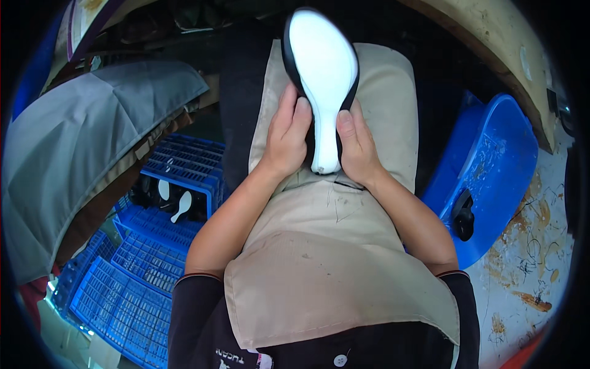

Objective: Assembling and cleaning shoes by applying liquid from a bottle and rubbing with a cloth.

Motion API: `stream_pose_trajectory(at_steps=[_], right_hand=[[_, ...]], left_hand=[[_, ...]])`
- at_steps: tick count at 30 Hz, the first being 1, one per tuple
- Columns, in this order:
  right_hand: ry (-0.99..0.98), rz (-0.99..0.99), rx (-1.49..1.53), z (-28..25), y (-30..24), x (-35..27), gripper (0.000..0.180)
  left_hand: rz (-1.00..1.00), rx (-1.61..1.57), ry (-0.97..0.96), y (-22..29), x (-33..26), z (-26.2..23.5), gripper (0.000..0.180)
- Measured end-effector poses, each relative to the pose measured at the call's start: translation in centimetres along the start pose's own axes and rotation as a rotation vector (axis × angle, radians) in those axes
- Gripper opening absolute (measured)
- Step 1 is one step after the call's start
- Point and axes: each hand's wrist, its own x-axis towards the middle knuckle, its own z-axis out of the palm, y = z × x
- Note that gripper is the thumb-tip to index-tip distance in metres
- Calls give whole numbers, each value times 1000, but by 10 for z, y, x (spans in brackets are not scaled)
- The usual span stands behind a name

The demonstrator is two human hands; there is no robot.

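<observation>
Away from hands [287, 140], soles [184, 201] in crate [147, 221].

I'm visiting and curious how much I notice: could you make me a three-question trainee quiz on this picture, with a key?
1. True or false: the left hand and right hand both hold the black shoe with a white sole.

2. Which lies in the curved blue plastic container?
a) a white cotton cloth
b) a small glossy black object
c) long metal scissors

3. Fill in: the slotted blue plastic crates stand on the person's ____ side.

Key: 1. True. 2. b. 3. left.
</observation>
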Motion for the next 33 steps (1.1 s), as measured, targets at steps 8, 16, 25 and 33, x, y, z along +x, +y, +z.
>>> stream_pose_trajectory(at_steps=[8, 16, 25, 33], right_hand=[[5, -4, -153, -4, -25, 3, 60], [-164, -158, -241, -24, -62, 9, 63], [-356, 96, -437, -63, -149, 116, 70], [299, -422, -160, -7, -32, 27, 45]], left_hand=[[50, 383, -185, 39, 2, -3, 55], [-48, -444, 163, 100, 40, -23, 61], [-57, -227, 126, 102, 48, 23, 57], [-3, 33, 196, 79, 56, 1, 53]])
